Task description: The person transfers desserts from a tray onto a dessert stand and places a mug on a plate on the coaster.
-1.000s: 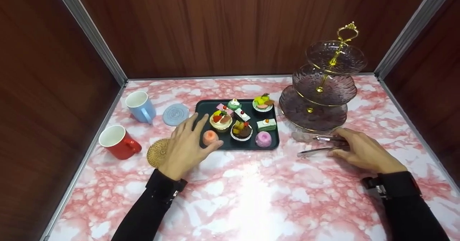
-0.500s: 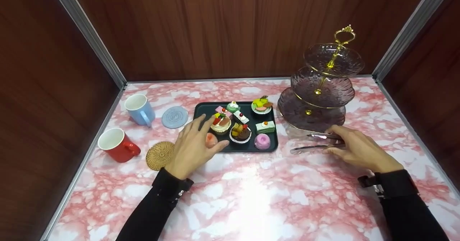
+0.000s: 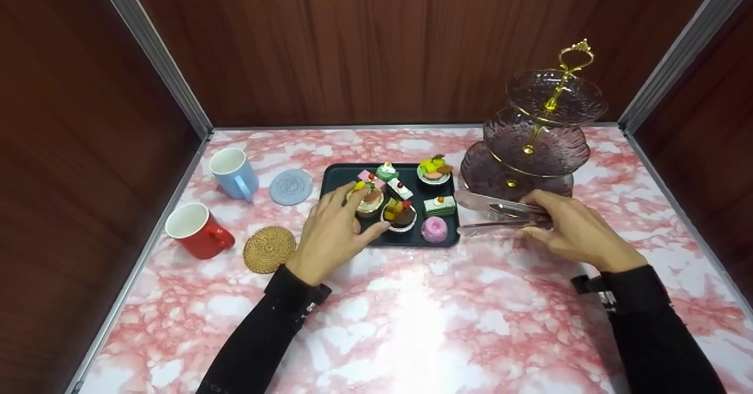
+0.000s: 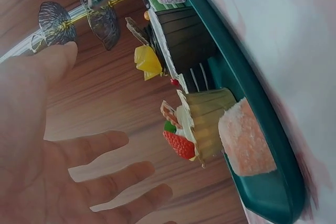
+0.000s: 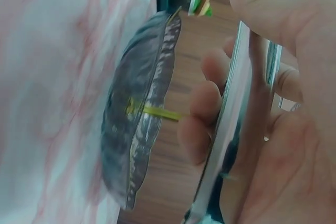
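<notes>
Left grip (image 3: 332, 236) spread over tray (image 3: 341, 173); right grip (image 3: 582, 229) pinches tongs (image 3: 510, 210), arms parted, tips at tray's right edge.

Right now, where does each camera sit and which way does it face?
Head: worn on the head, facing forward and down at the tray, tongs and tiered stand; left hand, right hand and black sleeves show.
Left wrist: on that wrist, facing across the pastries; the left fingers show.
Right wrist: on that wrist, facing past the tongs toward the stand's bottom plate; the right hand shows.
Shared: both wrist views catch tray and stand.
</notes>
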Available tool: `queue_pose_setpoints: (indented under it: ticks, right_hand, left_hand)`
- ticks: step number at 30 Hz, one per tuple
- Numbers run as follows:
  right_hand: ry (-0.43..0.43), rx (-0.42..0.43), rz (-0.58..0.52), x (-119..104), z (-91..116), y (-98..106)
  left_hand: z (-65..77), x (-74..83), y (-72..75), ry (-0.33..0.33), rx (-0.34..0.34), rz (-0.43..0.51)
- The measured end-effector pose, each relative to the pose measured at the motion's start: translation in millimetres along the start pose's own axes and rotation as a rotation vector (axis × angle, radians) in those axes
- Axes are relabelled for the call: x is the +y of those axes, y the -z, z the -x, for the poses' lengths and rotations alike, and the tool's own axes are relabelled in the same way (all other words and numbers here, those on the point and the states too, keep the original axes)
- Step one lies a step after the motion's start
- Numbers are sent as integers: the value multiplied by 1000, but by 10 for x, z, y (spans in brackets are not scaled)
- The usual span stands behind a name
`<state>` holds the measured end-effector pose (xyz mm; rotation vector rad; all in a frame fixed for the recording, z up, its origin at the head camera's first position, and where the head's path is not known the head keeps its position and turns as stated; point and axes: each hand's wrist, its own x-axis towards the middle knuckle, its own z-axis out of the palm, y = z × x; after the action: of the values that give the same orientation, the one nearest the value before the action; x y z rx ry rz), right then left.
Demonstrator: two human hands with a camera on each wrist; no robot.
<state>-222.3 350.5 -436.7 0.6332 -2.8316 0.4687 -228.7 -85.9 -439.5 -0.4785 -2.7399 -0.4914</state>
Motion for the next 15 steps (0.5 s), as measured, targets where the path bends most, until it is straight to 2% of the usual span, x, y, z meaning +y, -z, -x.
queue_pose_setpoints:
  ticks: [7, 15]
  right_hand:
    - [5, 36, 17, -98, -120, -66]
    - [20, 44, 32, -261, -278, -121]
  left_hand:
    - [-66, 67, -47, -19, 19, 13]
    - [-77, 41, -100, -34, 59, 3]
